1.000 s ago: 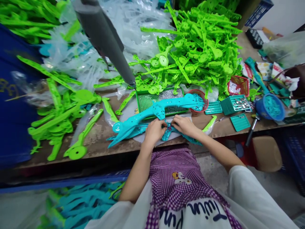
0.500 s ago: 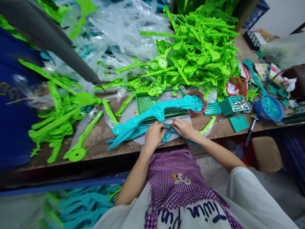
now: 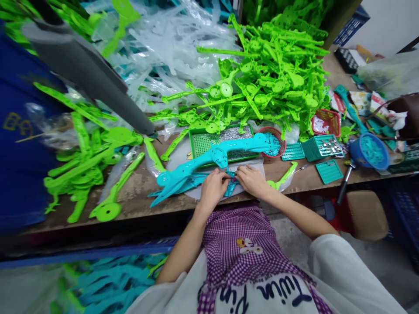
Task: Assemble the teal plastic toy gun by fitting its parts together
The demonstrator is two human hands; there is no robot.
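My left hand (image 3: 213,187) is closed, thumb and fingertips pinched at the middle of a turquoise plastic part (image 3: 231,188) near the table's front edge. From the other side my right hand (image 3: 252,181) presses its bent fingertips onto the same part. A bit of red or dark colour shows between the fingertips, too small to name. Just beyond both hands lies a long glossy turquoise plastic piece (image 3: 193,166) with a raised middle, its right end reaching the red round basket (image 3: 282,150). My fingers hide much of the part beneath them.
A green tray (image 3: 200,146) of small metal pieces sits behind the turquoise piece. Lime-green parts (image 3: 268,83) are heaped beyond. A grey power tool (image 3: 94,78) hangs at upper left. To the right are a blue bucket (image 3: 369,150), teal trays (image 3: 329,172) and a hammer (image 3: 344,183).
The view has shifted slightly, so the hanging tool appears farther right. My right hand has turned a little, with its fingers more bunched; both hands stay at the same turquoise part.
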